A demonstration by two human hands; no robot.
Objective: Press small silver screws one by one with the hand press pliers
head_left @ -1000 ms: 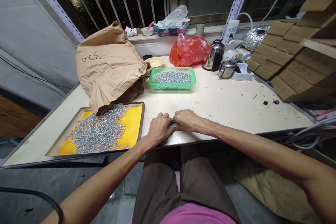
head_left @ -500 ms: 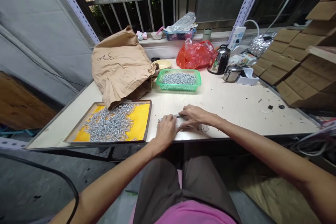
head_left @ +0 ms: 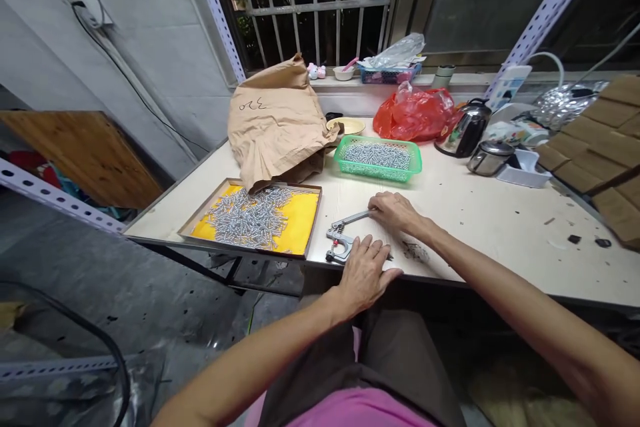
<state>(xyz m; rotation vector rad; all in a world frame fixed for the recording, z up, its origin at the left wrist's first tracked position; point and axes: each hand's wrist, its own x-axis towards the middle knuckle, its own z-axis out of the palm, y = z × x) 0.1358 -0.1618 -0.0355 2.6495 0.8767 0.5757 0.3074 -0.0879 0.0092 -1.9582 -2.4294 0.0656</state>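
Note:
A metal plier-like hand tool [head_left: 342, 237] with a C-shaped jaw and a small red part lies near the table's front edge, its upper handle swung apart from its body. My left hand [head_left: 363, 273] rests over the tool's lower part, fingers stretched out flat and thumb apart. At the far end of the upper handle, my right hand [head_left: 394, 211] has its fingers closed on it. A small heap of tiny metallic pieces [head_left: 416, 252] lies just below my right wrist. On the left, a shallow tray [head_left: 313, 227] lined in yellow carries many silvery metal pins [head_left: 253, 220].
A green basket [head_left: 380, 173] of similar pins stands behind my hands. A brown paper sack [head_left: 280, 123] overhangs the tray. Along the back are a red plastic bag [head_left: 413, 113], a kettle [head_left: 465, 128] and a metal pot [head_left: 490, 159]. Cardboard boxes [head_left: 600, 153] stand at the right.
The view has swung left. My hands have moved apart: the left lies lower and flatter, and the right is at the handle's end. The tool's jaw and raised handle now show.

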